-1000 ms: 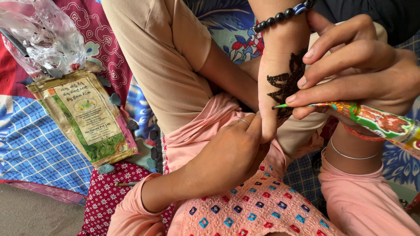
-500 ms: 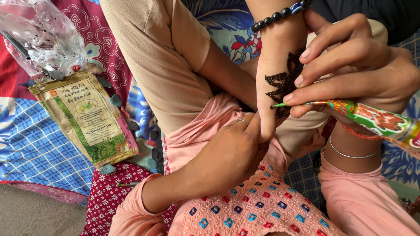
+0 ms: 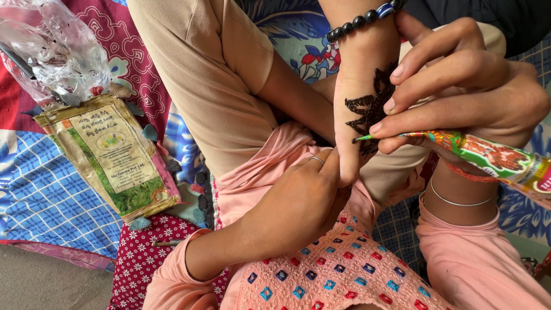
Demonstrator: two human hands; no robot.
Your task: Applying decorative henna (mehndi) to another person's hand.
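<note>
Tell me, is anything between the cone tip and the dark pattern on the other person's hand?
Nothing visible: the henna cone, held in the right hand, has its tip at the dark pattern. The left hand grips that hand's fingers from below, clear of the tip.

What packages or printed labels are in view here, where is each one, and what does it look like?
Flat packet: lying at left on the patterned cloth, rectangular, tan and green with a pale panel.
Clear plastic bag: top left, crumpled, above the packet.
Printed cone: in the right hand, tapered, green, red and orange.
</note>
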